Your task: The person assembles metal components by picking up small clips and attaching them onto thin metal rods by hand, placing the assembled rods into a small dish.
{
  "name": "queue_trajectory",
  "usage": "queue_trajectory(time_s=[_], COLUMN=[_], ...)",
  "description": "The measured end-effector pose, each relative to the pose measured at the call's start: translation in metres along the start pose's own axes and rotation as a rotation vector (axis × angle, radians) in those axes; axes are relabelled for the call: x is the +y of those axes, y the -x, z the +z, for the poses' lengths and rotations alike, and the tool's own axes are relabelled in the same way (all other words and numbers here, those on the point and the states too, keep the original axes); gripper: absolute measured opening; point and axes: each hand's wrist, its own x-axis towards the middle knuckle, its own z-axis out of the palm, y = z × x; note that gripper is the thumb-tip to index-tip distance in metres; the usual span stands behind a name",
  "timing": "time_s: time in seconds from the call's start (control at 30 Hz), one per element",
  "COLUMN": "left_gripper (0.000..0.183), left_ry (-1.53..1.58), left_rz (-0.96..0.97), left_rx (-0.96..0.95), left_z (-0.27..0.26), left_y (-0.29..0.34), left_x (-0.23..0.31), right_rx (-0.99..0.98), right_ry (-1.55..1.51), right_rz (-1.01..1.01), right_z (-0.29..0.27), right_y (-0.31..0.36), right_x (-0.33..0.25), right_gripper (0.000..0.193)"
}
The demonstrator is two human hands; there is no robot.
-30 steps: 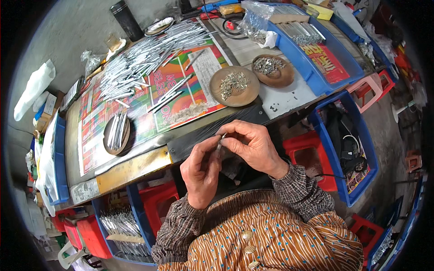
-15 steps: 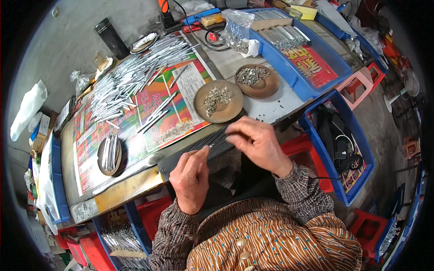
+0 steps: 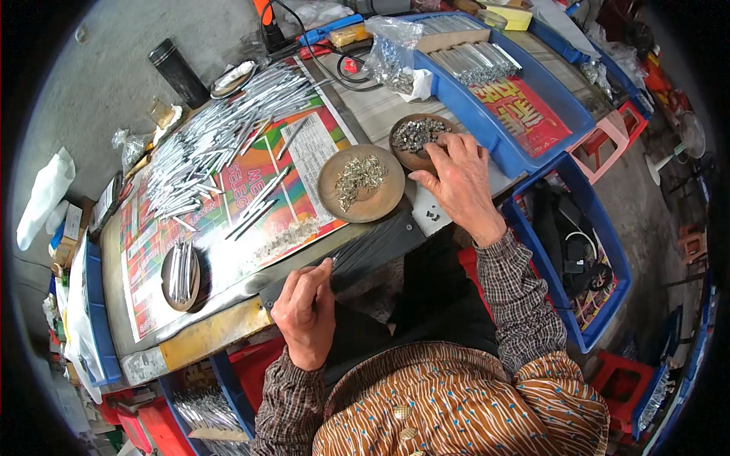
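Note:
My left hand (image 3: 304, 313) is closed in a pinch at the front edge of the bench. A tiny pale tip shows at its fingertips; what it belongs to is hidden. My right hand (image 3: 462, 181) reaches over a round wooden bowl (image 3: 403, 158) of small dark metal parts (image 3: 420, 134), its thumb apart from its fingers and the fingertips at the parts. Beside it stands another wooden bowl (image 3: 328, 199) with small gold-coloured metal pieces (image 3: 360, 176). A few dark bits (image 3: 433, 214) lie on the bench near my right wrist.
Many slim silver tubes (image 3: 220, 125) are heaped on the printed sheet (image 3: 141, 292). A small dish (image 3: 195, 287) at the left holds several more. A blue tray (image 3: 508, 152) sits at the back right; a blue bin (image 3: 617, 292) with cables stands below. A black cylinder (image 3: 179, 74) stands near the wall.
My right hand has moved away from my left, to the right and up, onto the bowl of dark parts. The left hand has shifted slightly left and down, still pinched.

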Motion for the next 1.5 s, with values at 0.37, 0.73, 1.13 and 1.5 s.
queue_trajectory(time_s=[0.37,0.73,1.13,1.5], left_gripper=[0.024,0.014,0.013,0.016], left_ry=[0.011,0.603,0.831,0.955], left_rz=[-0.017,-0.495,-0.562,-0.573], left_rx=[-0.016,-0.012,0.009,-0.007], left_z=[-0.003,-0.014,-0.011,-0.013], left_y=[-0.002,0.014,0.022,0.027], left_x=[0.002,0.009,0.018,0.026], right_rx=[-0.011,0.090,-0.133,-0.151], right_ry=[0.029,-0.226,-1.070,-1.240], right_rz=[-0.066,-0.010,0.027,0.096], right_z=[-0.004,-0.014,-0.037,-0.038], right_y=[0.000,0.003,0.040,0.050], right_x=[-0.006,-0.025,-0.112,-0.130], right_gripper=[0.027,0.011,0.018,0.015])
